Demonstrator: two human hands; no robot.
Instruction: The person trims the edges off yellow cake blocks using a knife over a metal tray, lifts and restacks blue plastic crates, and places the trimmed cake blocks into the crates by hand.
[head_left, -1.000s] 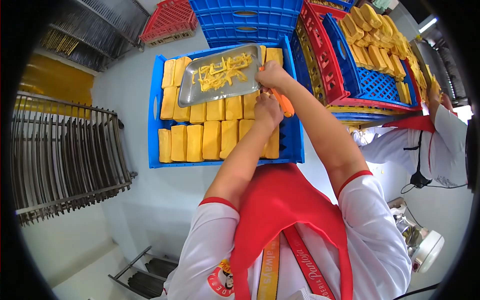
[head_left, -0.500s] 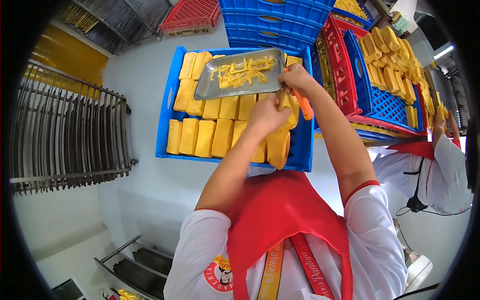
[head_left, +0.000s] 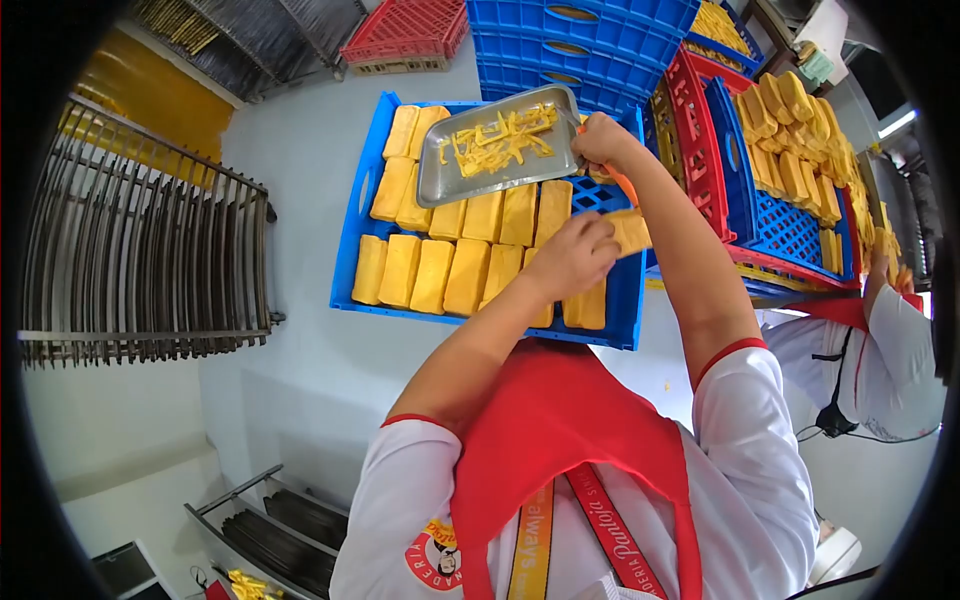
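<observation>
A blue crate (head_left: 348, 262) in front of me holds rows of yellow rectangular loaves (head_left: 467, 275). On top of the back loaves a metal tray (head_left: 437, 183) lies tilted, with thin yellow trimmings (head_left: 495, 140) in it. My right hand (head_left: 606, 140) is closed at the tray's right edge, around an orange-handled tool (head_left: 622, 182); its blade is not clearly visible, so I cannot tell its kind. Over the crate's right part, my left hand (head_left: 580, 258) grips a yellow loaf (head_left: 630, 232), tipped on its side. Crate grating shows beside the remaining loaves there.
Stacked blue crates (head_left: 570, 50) stand behind. To the right, red crates (head_left: 700, 150) and another blue crate hold piled loaves (head_left: 790, 140). A co-worker (head_left: 860, 350) works at far right. A metal rack (head_left: 150, 240) stands left, a red crate (head_left: 405, 30) at the back.
My left hand has moved right and toward me, now with a loaf turned in its fingers. My right hand and the tray have shifted slightly in view, as the whole scene moved right.
</observation>
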